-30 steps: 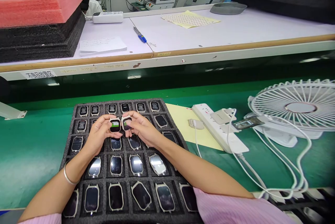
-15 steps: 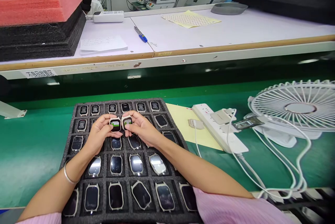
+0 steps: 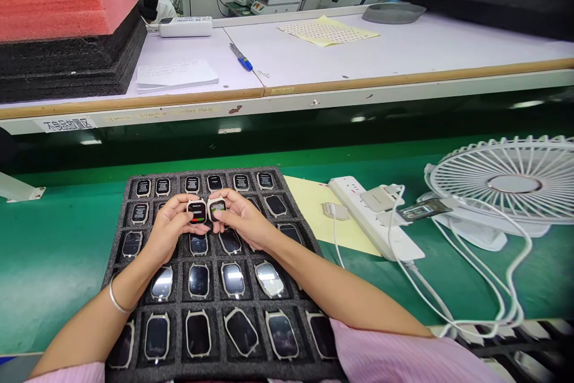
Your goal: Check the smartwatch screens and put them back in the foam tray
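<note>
A black foam tray (image 3: 117, 254) lies on the green belt and holds several smartwatch bodies with pale cases, each in its own pocket. My left hand (image 3: 168, 230) is closed on one watch body (image 3: 197, 211) with a lit screen, held just above the tray's second row. My right hand (image 3: 242, 220) grips a second watch body (image 3: 217, 208), also lit, side by side with the first and almost touching it. The watches in the far row show lit screens; those nearer me are dark.
A white power strip (image 3: 374, 221) with plugs and white cables lies right of the tray on a yellow sheet (image 3: 309, 207). A white fan (image 3: 506, 183) lies at the right. Behind, a raised bench carries stacked foam (image 3: 67, 30), papers and a blue pen (image 3: 241, 57).
The screen of the watch in my left hand has changed from a green bar to a darker display. Both hands stay in place.
</note>
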`<action>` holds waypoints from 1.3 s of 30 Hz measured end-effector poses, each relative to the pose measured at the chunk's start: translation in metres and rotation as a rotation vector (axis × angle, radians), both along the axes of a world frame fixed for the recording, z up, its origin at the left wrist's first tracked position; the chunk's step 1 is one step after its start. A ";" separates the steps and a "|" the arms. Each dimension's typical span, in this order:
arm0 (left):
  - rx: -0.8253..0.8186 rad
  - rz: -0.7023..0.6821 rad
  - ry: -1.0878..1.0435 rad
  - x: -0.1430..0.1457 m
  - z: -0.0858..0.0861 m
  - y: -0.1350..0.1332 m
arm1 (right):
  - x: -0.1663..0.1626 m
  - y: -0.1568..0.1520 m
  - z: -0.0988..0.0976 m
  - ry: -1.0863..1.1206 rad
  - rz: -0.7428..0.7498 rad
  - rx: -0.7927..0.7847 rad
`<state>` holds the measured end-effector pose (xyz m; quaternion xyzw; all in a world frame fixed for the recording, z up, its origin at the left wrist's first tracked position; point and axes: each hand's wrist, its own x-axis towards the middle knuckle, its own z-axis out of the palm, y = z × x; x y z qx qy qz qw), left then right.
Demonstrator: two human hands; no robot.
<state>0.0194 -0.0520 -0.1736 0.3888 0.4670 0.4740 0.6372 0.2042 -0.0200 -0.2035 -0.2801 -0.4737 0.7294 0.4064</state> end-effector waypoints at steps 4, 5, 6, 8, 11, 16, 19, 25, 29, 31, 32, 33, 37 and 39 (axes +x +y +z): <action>0.005 -0.015 0.005 0.000 0.000 0.000 | 0.000 0.000 -0.001 -0.033 -0.010 0.017; 0.006 -0.017 0.007 0.000 -0.001 0.000 | 0.000 0.000 -0.001 -0.035 -0.011 0.020; 0.008 -0.018 0.009 0.000 -0.001 0.000 | 0.000 0.000 -0.001 -0.034 -0.009 0.020; 0.010 -0.019 0.012 0.000 -0.001 0.000 | 0.000 0.000 0.000 -0.021 -0.002 0.018; 0.011 -0.016 0.015 -0.001 -0.001 0.000 | 0.001 -0.001 0.002 0.011 0.009 0.014; 0.015 -0.005 0.023 0.000 -0.001 0.000 | 0.001 -0.001 0.002 0.040 0.016 -0.005; 0.011 -0.007 0.020 0.000 0.000 0.000 | 0.001 0.000 0.001 0.024 0.010 -0.010; 0.010 -0.018 0.013 0.001 0.000 0.000 | -0.001 0.000 -0.001 -0.044 -0.032 0.020; 0.010 -0.007 0.012 0.000 -0.001 0.000 | 0.000 0.000 0.000 -0.015 -0.006 0.045; 0.015 -0.002 0.007 0.000 -0.001 0.000 | 0.000 -0.001 0.000 0.000 0.005 0.051; 0.018 0.000 0.005 -0.001 -0.001 0.000 | 0.000 0.000 0.000 0.008 0.010 0.049; 0.022 0.001 0.007 -0.001 -0.001 0.000 | 0.000 0.000 0.000 0.015 0.014 0.045; 0.031 0.003 0.039 0.000 -0.001 0.000 | 0.000 0.000 -0.001 0.017 0.016 0.028; 0.033 0.009 0.059 0.001 -0.002 0.000 | -0.001 0.000 -0.002 0.004 0.014 0.035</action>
